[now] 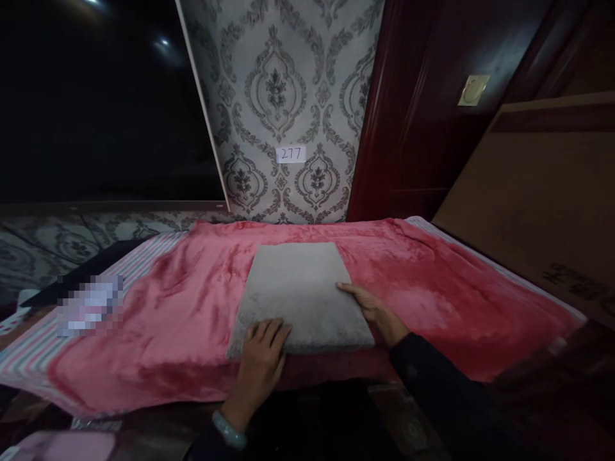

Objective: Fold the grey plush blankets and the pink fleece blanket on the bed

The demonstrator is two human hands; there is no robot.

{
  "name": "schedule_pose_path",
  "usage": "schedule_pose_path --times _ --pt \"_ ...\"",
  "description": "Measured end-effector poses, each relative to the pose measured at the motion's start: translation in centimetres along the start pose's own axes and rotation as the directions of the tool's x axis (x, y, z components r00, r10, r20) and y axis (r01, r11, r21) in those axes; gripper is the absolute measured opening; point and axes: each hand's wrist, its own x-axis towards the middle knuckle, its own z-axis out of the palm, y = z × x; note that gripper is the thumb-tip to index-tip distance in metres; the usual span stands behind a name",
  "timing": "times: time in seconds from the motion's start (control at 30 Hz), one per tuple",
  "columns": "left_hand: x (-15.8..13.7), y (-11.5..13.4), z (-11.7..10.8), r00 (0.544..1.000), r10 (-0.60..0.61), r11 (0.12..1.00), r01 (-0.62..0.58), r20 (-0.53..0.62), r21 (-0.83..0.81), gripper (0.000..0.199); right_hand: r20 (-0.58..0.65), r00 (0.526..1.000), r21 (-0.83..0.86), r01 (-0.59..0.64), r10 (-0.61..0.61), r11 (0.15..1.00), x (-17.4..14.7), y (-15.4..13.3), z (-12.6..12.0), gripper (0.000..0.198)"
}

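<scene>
Touching a square grey plush pad (300,288) on a pink plush blanket (192,307).
Striped cloth (38,349) shows at far left; the left hand (262,346) lies unclenched on the pad's near-left part; the right hand (372,308) meets its right edge, whether gripping I cannot tell; farther right is a cardboard box (538,192).

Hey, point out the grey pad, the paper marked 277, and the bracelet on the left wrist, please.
Grey pad (302,288): head view, middle of its top face.
277 paper (291,154): head view, middle of its front.
Bracelet (229,431): head view, visible outer side of its band.
</scene>
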Motion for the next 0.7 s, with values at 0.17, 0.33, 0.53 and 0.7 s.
schedule_pose_path --times 0.17,0.33,0.53,0.7 --pt "-0.2 -0.1 -0.1 0.999 -0.038 0.995 0.040 0.015 -0.090 0.049 -0.029 0.998 -0.010 -0.056 0.056 0.998 -0.4 0.5 0.5 0.026" --pt "-0.3 -1.6 -1.3 0.975 -0.143 0.919 0.195 0.171 -0.343 0.043 -0.106 0.994 -0.088 -0.038 0.029 0.995 -1.0 0.4 0.8 0.035" --pt "1.7 -7.6 -2.5 0.540 -0.751 0.160 0.707 0.380 -0.689 0.047 -0.106 0.993 -0.108 -0.066 0.054 0.992 -1.0 0.2 0.7 0.039" --pt "5.0 -11.8 -2.2 0.323 -0.549 -0.478 0.635 0.771 -0.607 0.010 -0.062 0.996 -0.137 -0.071 0.063 0.988 -0.5 0.3 -0.2 0.041"
